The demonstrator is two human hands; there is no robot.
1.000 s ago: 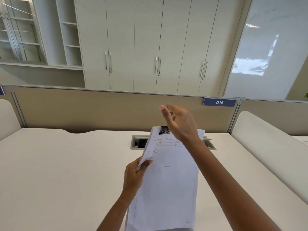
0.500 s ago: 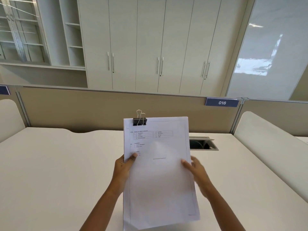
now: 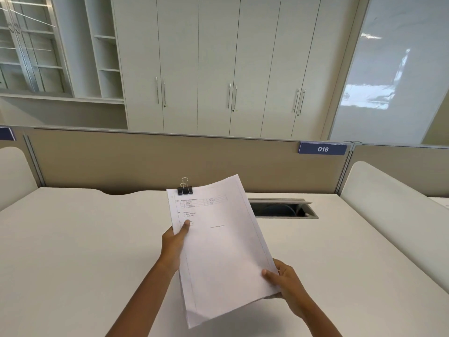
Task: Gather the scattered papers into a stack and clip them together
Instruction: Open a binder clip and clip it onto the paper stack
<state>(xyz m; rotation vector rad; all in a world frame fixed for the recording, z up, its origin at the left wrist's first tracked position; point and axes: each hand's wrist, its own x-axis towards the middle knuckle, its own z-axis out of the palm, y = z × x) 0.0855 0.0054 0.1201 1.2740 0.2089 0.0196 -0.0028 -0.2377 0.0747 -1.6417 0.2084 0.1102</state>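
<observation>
The fingers of both hands go behind the stack of papers [image 3: 218,246], so only the thumbs show on the front. Both arms are cut off at the near edge of the view. The print on the top sheet is too small and blurry to read; there is a little table of lines near the top and a few short lines under it. The inside of the open slot [image 3: 281,210] in the desk is dark, and only some faint curved shapes show in it.

A blue sign [image 3: 322,149] on the far wall of the desk says "016" in white. Another blue sign [image 3: 6,133] at the far left is cut off, and its writing cannot be seen.

The stack of papers is held up in the air over the middle of the white desk [image 3: 73,251], tilted a bit to the right. A black binder clip [image 3: 185,189] bites its top left corner, with its silver loops standing up. The left hand [image 3: 173,244] pinches the left edge, thumb on the front. The right hand [image 3: 284,280] pinches the near right corner, thumb on the front.

Behind the desk stands a tan divider [image 3: 158,161]. Past it are tall pale cupboards [image 3: 218,69] with thin metal handles, open shelves [image 3: 104,52] to the left, and a shiny white board [image 3: 388,69] to the right.
</observation>
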